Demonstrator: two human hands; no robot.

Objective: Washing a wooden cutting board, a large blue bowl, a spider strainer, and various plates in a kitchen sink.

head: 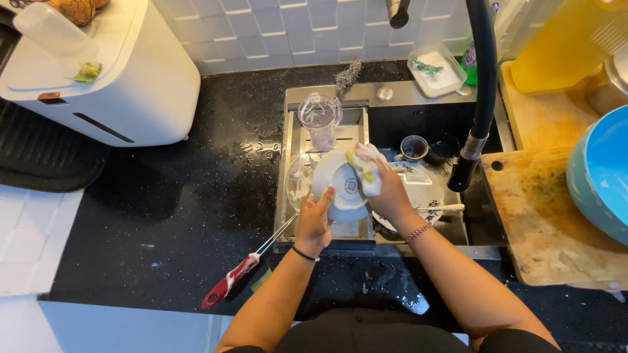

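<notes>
Two hands are being held together over the sink (487,196), with one white plate (340,186) between them. The plate is being kept tilted, its underside facing up, above the left part of the basin, just in front of a clear measuring jug (320,119). The left hand (314,219) is being raised from below, wrist bent back, its grip closed on the plate's near rim with the thumb lying on the underside. The right hand (386,186) is being reached in from the right, its grip closed around a soapy sponge (364,168), which is being pressed against the plate's upper right edge. A red-handled utensil (232,280) is lying on the black desk (196,196), its metal end reaching the sink edge.
</notes>
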